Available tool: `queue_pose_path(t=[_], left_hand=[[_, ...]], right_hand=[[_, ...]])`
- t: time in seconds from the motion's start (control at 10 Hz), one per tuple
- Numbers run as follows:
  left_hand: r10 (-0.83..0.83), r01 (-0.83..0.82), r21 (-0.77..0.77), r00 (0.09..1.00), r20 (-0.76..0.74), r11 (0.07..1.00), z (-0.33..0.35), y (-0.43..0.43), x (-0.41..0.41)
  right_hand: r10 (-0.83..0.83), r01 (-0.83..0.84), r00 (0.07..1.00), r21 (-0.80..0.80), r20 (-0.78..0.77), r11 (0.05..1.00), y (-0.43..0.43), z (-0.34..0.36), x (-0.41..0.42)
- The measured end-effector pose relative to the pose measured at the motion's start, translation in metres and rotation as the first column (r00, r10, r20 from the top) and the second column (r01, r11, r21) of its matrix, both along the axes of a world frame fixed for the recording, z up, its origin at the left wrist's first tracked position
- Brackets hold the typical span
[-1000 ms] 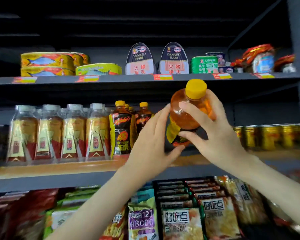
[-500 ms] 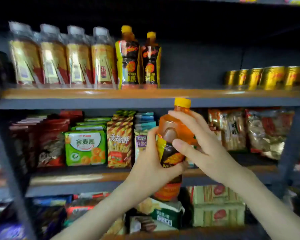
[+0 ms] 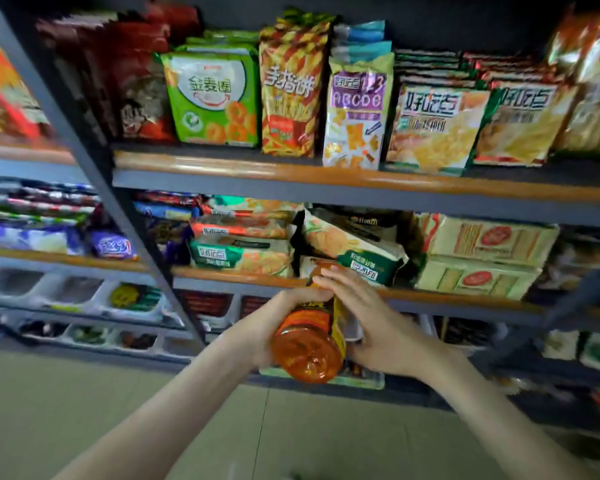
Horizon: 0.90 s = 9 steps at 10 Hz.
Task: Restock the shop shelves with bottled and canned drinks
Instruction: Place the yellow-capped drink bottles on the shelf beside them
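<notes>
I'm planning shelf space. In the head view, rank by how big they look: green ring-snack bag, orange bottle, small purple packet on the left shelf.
1. Green ring-snack bag.
2. Orange bottle, close behind; it is nearer the camera, so unsure.
3. Small purple packet, clearly smallest.

Even light from front/above; snack packs (image 3: 215, 98) bright, w/ glare on foil. Lower shelves (image 3: 84, 306) dim, shadowed. Motion blur at L & R edges, centre fairly sharp. Wide-angle lens tilts shelf post (image 3: 84, 140).
</notes>
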<state>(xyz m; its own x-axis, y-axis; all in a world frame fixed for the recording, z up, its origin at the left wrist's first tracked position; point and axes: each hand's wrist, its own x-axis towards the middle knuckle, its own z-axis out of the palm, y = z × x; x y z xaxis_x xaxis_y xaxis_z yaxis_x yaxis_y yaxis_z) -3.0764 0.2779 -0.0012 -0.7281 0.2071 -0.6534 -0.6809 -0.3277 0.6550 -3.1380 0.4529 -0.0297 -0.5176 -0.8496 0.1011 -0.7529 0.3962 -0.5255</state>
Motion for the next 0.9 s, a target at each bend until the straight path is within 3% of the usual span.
queue_pose_path(t=[0.1, 0.2, 0.3, 0.4, 0.5, 0.6, 0.7, 0.8, 0.9], left_hand=[[-0.057, 0.052, -0.065, 0.996, -0.075, 0.997, -0.010, -0.009, 0.007], [-0.270, 0.264, -0.121, 0.962, -0.035, 0.957, -0.014, -0.023, 0.015], [-0.391, 0.364, -0.273, 0.919, -0.051, 0.891, -0.019, -0.031, 0.022], [-0.412, 0.149, -0.706, 0.885, -0.218, 0.693, -0.028, -0.032, 0.024], [-0.682, -0.164, -0.976, 0.699, -0.216, 0.141, -0.053, -0.040, 0.020], [-0.857, -0.435, -0.890, 0.503, -0.110, -0.141, -0.066, -0.036, 0.010], [-0.942, -0.634, -0.770, 0.296, -0.155, -0.073, -0.066, -0.035, -0.011], [-0.949, -0.656, -0.733, 0.080, -0.306, 0.181, -0.073, -0.035, -0.030], [-0.905, -0.559, -0.770, 0.076, -0.418, 0.308, -0.077, -0.022, -0.033]], right_hand=[[-0.045, 0.045, 0.999, -0.080, 0.007, 0.996, -0.011, -0.014, 0.002], [-0.213, 0.257, 0.956, -0.224, 0.202, 0.940, -0.017, -0.017, 0.008], [-0.361, 0.454, 0.861, -0.222, 0.357, 0.863, -0.021, -0.022, 0.010], [-0.313, 0.593, 0.683, -0.250, 0.660, 0.766, -0.025, -0.027, 0.009], [-0.213, 0.695, 0.508, -0.250, 0.835, 0.675, -0.031, -0.025, 0.012], [-0.072, 0.750, 0.309, -0.196, 0.948, 0.632, -0.033, -0.024, 0.009], [0.060, 0.729, 0.181, -0.175, 0.982, 0.662, -0.042, -0.023, 0.016], [0.124, 0.693, 0.011, -0.097, 0.992, 0.714, -0.036, -0.013, 0.015], [-0.025, 0.377, 0.080, -0.007, 0.996, 0.926, -0.003, -0.019, 0.017]])
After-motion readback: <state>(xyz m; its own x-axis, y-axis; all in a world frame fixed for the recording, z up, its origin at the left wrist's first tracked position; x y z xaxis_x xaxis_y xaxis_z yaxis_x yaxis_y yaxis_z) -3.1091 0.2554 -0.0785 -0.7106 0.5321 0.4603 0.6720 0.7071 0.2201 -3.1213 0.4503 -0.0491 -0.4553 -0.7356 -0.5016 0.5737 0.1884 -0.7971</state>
